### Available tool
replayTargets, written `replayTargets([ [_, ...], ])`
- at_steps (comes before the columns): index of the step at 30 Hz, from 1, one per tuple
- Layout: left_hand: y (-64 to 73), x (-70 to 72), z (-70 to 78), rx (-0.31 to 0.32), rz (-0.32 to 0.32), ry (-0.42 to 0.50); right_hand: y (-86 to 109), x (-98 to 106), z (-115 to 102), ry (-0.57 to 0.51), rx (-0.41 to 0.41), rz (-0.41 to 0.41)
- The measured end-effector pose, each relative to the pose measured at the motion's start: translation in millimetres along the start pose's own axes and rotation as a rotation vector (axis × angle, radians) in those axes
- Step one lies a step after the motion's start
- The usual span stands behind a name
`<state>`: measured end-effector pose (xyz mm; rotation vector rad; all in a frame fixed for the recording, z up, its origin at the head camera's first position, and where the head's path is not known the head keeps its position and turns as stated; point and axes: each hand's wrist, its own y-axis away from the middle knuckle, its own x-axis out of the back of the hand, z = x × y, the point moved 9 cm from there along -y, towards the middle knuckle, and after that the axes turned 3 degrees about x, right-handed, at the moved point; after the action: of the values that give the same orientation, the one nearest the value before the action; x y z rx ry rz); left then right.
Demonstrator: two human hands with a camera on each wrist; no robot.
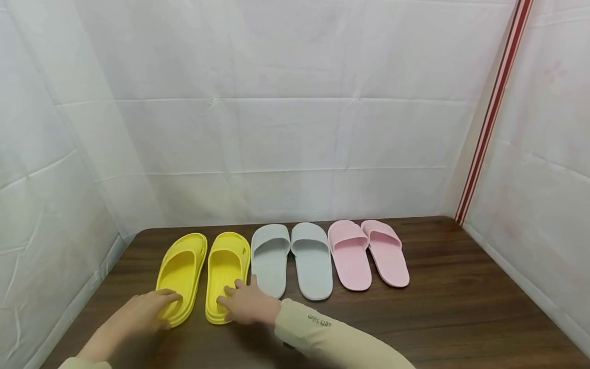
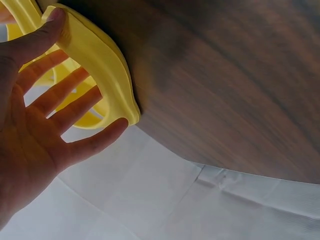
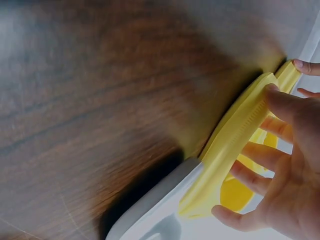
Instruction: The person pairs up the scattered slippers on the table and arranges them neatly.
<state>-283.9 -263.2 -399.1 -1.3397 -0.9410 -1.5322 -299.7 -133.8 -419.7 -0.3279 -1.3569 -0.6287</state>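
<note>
Two yellow slippers lie on the dark wooden table with their heels toward me. On the left one (image 1: pixel 178 269), my left hand (image 1: pixel 140 310) touches the heel end; in the left wrist view the thumb rests on the slipper's heel edge, with spread fingers reaching over the footbed. At the heel of the other yellow slipper (image 1: pixel 224 269) is my right hand (image 1: pixel 249 302). The right wrist view shows its thumb on that heel (image 3: pixel 240 135), the fingers apart over the inside and the little finger at the side edge.
Right of the yellow pair lie two pale grey slippers (image 1: pixel 271 266) (image 1: pixel 313 269), then two pink ones (image 1: pixel 355 264) (image 1: pixel 389 259), toes toward the back edge. White sheeting (image 1: pixel 286 133) hangs behind and at both sides of the table (image 1: pixel 451 307). A red-striped strip (image 1: pixel 490 113) runs up the right corner.
</note>
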Motion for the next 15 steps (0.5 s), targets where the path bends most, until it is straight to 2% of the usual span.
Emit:
replayTargets([
  [8, -23.6, -0.4, -0.2, 0.042, -0.061, 0.010, -8.3, 2.1, 12.1, 0.023, -0.018, 0.052],
  [15, -32.8, -0.5, -1.0, 0.041, -0.079, 0.010, -13.6, 3.4, 15.1, 0.079, -0.004, 0.106],
])
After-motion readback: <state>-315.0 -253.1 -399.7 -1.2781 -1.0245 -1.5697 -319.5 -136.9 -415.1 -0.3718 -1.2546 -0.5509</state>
